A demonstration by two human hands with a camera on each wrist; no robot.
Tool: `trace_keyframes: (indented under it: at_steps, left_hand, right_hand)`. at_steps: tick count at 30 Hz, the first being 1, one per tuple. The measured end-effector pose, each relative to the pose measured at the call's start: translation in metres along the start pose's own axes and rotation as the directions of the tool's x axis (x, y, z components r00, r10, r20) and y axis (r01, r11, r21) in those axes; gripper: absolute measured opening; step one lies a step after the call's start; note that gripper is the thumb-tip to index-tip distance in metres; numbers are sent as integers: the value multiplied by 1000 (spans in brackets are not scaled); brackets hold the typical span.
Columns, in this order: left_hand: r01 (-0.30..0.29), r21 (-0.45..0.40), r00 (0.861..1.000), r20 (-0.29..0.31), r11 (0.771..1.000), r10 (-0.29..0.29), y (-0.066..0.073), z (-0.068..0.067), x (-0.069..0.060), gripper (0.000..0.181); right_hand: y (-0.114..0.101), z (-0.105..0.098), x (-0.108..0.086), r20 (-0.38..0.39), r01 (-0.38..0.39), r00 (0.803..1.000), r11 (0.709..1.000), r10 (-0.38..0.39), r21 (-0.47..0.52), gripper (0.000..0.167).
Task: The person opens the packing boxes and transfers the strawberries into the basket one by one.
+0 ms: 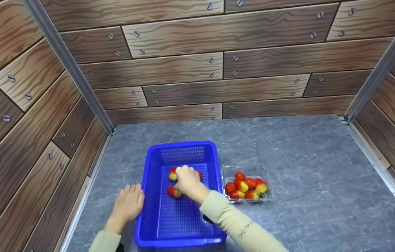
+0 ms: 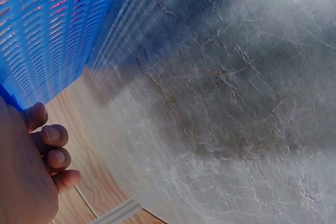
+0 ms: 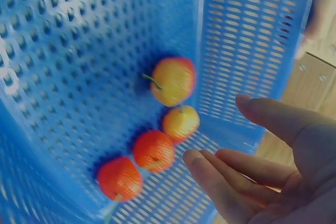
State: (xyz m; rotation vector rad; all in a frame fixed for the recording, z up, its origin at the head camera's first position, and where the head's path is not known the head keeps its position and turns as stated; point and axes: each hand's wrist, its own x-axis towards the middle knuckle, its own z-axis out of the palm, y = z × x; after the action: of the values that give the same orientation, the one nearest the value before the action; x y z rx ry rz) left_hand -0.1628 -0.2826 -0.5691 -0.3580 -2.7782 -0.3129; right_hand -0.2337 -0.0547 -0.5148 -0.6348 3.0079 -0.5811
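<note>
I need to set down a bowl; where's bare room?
The broad grey tabletop between the clear box and right wall is bare. Inside the blue basket, the near end has free floor. Crowded: the basket's middle, with fruit and right hand, and the narrow basket-box gap.

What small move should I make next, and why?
Probably curl your right hand round the nearest red fruit: its fingers are parted, hold nothing and reach toward that fruit, while your left hand touches the basket, which may help steady it.

A grey tabletop [image 1: 320, 168] bears a blue basket [image 1: 180, 242] and clear box [image 1: 250, 170].
</note>
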Motion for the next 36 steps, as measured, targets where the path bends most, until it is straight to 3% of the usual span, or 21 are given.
trace_keyframes:
  at_steps: [10, 17, 28, 36]
  left_hand:
    - [-24, 11, 999, -27, 1000, 24, -2, 3, 0, 17]
    - [-25, 30, 1000, -9, 999, 25, -1, 0, 0, 17]
    - [-88, 86, 992, -87, 992, 95, -2, -1, 2, 10]
    - [-89, 87, 991, -89, 992, 97, -1, 0, 3, 10]
  right_hand:
    - [6, -30, -5, -100, 10, 995, 1000, -10, -2, 29]
    - [12, -49, -7, -107, 10, 994, 1000, -7, 21, 29]
    - [36, -68, -7, -90, -61, 994, 997, 65, 51, 27]
    - [59, -80, -9, -115, -103, 988, 994, 107, 36, 27]
